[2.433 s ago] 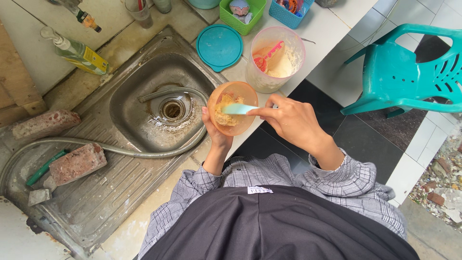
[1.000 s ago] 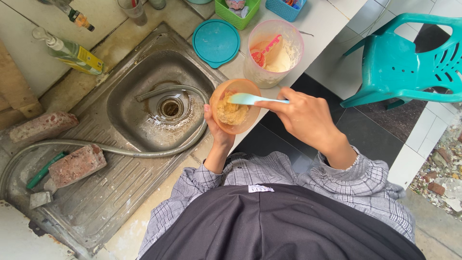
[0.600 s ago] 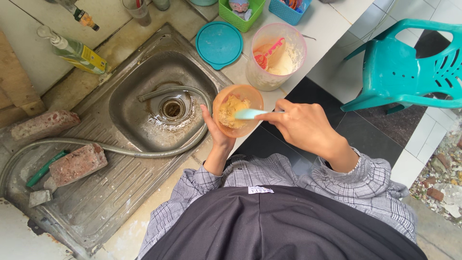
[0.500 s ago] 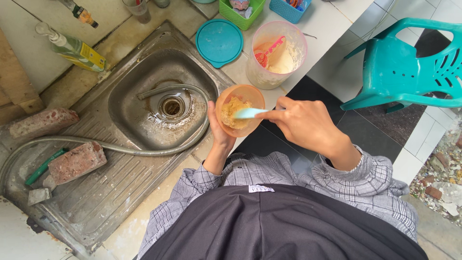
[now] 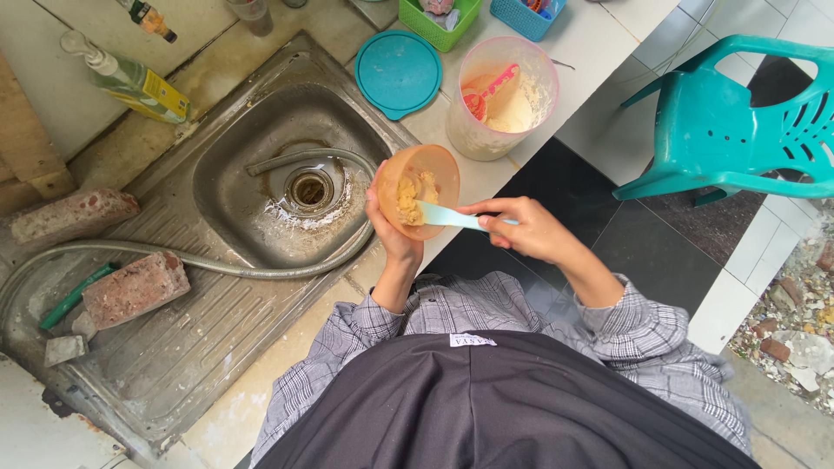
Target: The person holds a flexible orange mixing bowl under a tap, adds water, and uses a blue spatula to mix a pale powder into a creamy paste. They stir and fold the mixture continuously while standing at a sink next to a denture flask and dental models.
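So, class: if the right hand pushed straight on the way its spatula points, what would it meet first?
The right hand aims its light blue spatula into the orange bowl, so it would probably meet the yellowish mixture first, then the bowl's wall.

My left palm [image 5: 393, 227] lies hidden behind the orange bowl [image 5: 419, 189], so its grip there can't be seen. The light blue spatula's [image 5: 453, 216] handle end vanishes inside my right hand [image 5: 524, 231]. At the frame's top edge, the green basket [image 5: 436, 16], blue basket [image 5: 526, 12] and dark bottle [image 5: 146, 17] are cut off.
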The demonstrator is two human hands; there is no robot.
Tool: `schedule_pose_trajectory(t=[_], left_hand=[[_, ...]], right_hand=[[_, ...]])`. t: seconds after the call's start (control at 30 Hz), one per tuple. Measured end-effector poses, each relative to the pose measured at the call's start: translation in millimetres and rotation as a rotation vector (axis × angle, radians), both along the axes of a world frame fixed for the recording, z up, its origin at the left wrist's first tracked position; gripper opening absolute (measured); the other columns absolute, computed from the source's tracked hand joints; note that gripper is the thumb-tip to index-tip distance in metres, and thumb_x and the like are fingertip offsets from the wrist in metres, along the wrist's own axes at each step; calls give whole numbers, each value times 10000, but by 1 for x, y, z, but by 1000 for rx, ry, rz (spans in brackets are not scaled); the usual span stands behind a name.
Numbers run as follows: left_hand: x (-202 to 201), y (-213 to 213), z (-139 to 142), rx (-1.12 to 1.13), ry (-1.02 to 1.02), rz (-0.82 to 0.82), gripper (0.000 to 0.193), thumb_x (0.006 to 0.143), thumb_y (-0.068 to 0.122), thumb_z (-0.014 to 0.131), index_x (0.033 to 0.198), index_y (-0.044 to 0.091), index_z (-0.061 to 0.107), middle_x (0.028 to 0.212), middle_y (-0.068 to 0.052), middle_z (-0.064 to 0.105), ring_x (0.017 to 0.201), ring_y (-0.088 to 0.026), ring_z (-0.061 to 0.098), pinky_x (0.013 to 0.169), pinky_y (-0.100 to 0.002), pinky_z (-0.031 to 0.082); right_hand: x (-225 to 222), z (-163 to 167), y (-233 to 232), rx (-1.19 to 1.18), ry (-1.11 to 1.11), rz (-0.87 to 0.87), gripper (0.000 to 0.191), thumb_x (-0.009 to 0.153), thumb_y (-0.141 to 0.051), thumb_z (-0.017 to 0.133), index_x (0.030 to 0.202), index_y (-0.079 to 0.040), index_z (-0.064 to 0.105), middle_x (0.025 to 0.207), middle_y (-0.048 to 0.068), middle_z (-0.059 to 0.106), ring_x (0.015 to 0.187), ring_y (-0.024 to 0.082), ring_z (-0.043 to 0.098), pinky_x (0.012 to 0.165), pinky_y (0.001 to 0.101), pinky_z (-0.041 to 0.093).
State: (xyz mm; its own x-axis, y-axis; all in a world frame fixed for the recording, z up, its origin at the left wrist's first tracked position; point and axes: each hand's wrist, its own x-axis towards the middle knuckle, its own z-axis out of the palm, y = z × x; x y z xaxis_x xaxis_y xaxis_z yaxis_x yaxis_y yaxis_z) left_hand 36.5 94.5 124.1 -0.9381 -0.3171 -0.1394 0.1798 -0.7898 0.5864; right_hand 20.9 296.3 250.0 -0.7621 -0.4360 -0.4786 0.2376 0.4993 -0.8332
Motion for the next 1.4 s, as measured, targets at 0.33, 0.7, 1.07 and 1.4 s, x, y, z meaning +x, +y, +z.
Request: schedule_pose_trajectory(t=[0.33,0.7,1.07,1.4], left_hand=[[5,-5,3,59,30,-67,592,1121,517,283,1430,65,507,1375,-108,605,1303,-238,567,1139,-420,439],[10,-9,13,90,8,-164,641,1099,529,272,1458,47,495,1416,-135,595,1327,-266,567,1139,-429,453],[8,-14,23,-26,13,-115,633,1093,502,299,1484,28,449,1459,-143,566,1367,-257,546,1170,-413,431],[2,-22,20,-99,50,12,596,1111,458,324,1513,31,431,1468,-137,544,1377,-257,525,1186,-415,411]], right_hand=[[27,52,-17,462,1030,205,343,953,-234,683,1272,-354,718,824,4,625,598,186,625,486,354,478],[17,85,-19,660,1108,356,483,867,-144,704,1256,-430,720,916,-20,630,784,182,684,533,350,528],[6,96,-18,629,1148,384,459,887,-161,701,1270,-413,721,923,-17,634,760,194,685,537,358,533],[-25,51,-9,371,498,266,317,978,-224,648,1270,-306,741,629,45,648,542,168,623,549,305,498]])
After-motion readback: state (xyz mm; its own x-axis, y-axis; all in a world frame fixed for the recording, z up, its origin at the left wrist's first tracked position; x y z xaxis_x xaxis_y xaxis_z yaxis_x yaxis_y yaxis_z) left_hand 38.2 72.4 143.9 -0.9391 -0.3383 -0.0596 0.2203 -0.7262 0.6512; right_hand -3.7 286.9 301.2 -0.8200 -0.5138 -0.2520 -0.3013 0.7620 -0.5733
